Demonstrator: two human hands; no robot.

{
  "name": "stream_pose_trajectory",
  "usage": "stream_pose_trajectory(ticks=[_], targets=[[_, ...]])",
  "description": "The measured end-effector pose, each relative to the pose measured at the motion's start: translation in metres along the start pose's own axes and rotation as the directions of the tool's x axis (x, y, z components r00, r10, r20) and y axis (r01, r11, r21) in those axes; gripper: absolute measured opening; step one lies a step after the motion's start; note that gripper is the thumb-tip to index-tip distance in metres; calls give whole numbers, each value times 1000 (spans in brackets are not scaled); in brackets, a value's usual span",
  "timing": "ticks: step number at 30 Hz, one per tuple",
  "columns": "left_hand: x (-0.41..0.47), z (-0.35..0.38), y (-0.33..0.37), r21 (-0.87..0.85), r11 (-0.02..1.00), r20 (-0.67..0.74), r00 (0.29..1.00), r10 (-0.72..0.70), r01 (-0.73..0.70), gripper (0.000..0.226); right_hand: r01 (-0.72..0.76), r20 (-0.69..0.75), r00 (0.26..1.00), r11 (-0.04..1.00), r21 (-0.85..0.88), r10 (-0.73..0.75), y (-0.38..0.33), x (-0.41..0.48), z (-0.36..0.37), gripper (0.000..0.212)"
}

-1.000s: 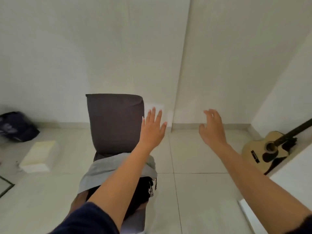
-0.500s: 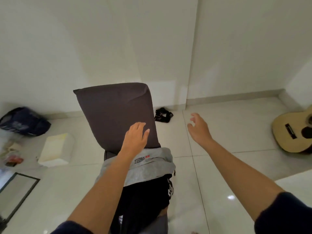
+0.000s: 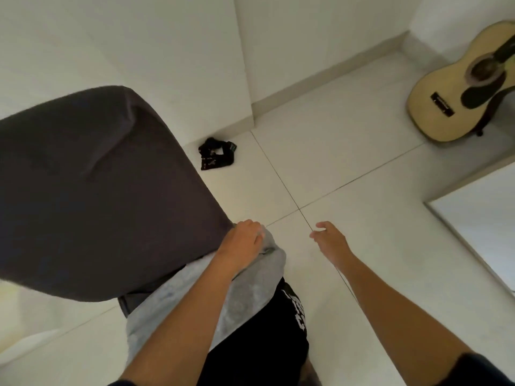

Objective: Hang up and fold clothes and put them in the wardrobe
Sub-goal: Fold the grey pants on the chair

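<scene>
Both forearms reach up to mid-frame. The left hand (image 3: 242, 240) curls its fingers into the grey garment (image 3: 250, 296). To its right, the right hand (image 3: 330, 239) hangs with fingers loosely spread.

Left grip (image 3: 241, 240): fingers curled over the top edge of the grey garment (image 3: 248, 299), just beside the chair (image 3: 97, 176) back.
Right grip (image 3: 330, 239): held over the floor (image 3: 348, 162), fingers loosely bent, holding nothing.
Grey garment: lies over a black garment (image 3: 264, 346) with white lettering.
Floor: small black cloth (image 3: 217, 153) near the wall; guitar (image 3: 459, 87) in the corner.

grey garment (image 3: 250, 293) atop black garment (image 3: 264, 346) (lettered)
</scene>
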State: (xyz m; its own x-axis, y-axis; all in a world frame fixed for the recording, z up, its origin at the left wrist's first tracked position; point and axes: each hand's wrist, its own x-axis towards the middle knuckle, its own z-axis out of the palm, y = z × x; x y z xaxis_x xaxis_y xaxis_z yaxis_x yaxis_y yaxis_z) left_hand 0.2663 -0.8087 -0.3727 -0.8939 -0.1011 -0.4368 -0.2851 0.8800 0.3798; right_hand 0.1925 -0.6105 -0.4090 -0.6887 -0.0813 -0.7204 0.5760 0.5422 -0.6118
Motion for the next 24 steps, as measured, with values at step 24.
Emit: stream_pose_trajectory(ticks=[24], targets=[[166, 176, -57, 834, 549, 297, 875, -381, -44, 46, -439, 322, 894, 751, 493, 311, 169, 171, 154, 38]])
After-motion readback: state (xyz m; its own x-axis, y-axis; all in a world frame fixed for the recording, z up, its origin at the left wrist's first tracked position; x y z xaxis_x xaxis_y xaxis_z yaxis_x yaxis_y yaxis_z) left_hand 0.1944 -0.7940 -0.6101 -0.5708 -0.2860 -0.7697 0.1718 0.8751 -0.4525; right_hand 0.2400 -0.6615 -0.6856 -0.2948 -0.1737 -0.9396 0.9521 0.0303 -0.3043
